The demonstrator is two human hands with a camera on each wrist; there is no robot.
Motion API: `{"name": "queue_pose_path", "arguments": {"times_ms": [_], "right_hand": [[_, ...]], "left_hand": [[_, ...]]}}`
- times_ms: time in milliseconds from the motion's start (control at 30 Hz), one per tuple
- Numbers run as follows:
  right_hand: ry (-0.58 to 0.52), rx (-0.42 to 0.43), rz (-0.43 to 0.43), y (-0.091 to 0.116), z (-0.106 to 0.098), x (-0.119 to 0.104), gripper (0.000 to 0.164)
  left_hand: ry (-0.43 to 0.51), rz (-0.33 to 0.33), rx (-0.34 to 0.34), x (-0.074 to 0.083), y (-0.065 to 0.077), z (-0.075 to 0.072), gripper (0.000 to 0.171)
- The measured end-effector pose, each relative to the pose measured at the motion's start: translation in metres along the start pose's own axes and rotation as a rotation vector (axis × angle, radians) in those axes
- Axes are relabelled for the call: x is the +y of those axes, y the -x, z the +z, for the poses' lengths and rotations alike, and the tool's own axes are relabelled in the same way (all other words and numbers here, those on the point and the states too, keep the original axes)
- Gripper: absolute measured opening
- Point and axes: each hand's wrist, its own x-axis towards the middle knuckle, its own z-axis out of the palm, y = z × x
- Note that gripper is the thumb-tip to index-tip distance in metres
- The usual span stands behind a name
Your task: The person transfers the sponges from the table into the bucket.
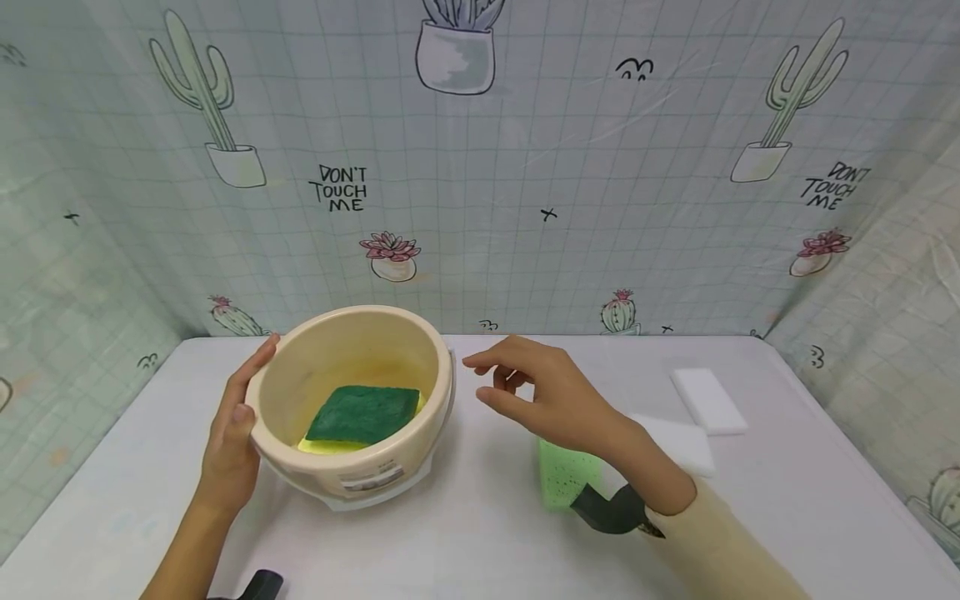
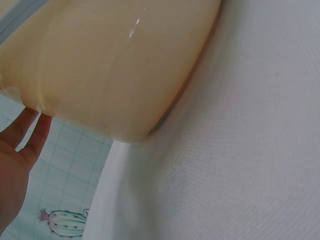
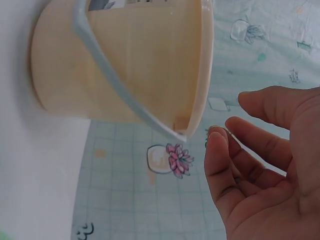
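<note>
A cream bucket (image 1: 442, 367) stands on the white table with its pale grey handle (image 3: 107, 70) hanging down over the near side. Inside lies a sponge with a dark green scouring side (image 1: 363, 414) and a yellow body. My left hand (image 1: 231, 442) rests against the bucket's left side near the rim; in the left wrist view its fairly straight fingers touch the outer wall. Just right of the rim hovers my right hand (image 1: 551, 392), loosely curled, thumb and fingertips apart and nothing between them. In the right wrist view it is clear of the bucket.
Partly under my right forearm is a light green sponge (image 1: 566, 475). Two white blocks, one nearer (image 1: 678, 446) and one farther back (image 1: 708, 402), lie on the table's right side. A cactus-print sheet (image 1: 480, 183) hangs behind and on both sides.
</note>
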Motion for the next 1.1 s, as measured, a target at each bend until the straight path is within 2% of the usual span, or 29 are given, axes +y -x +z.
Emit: {"name": "queue_pose_path", "arguments": {"times_ms": [367,633,867,1100], "right_hand": [[-0.036,0.028,0.065,0.042,-0.006,0.030,0.030],[-0.045,0.027,0.059,0.068,-0.005,0.044,0.027],[-0.068,0.074,0.029,0.080,-0.007,0.046,0.032],[-0.073,0.070,0.041,0.099,-0.006,0.072,0.037]], "left_hand": [[0.005,0.010,-0.014,0.000,-0.001,0.001,0.055],[0.007,0.020,-0.015,0.000,-0.001,0.000,0.054],[-0.001,0.018,-0.015,0.000,0.000,-0.001,0.054],[-0.008,0.009,-0.009,0.000,0.000,0.000,0.054]]}}
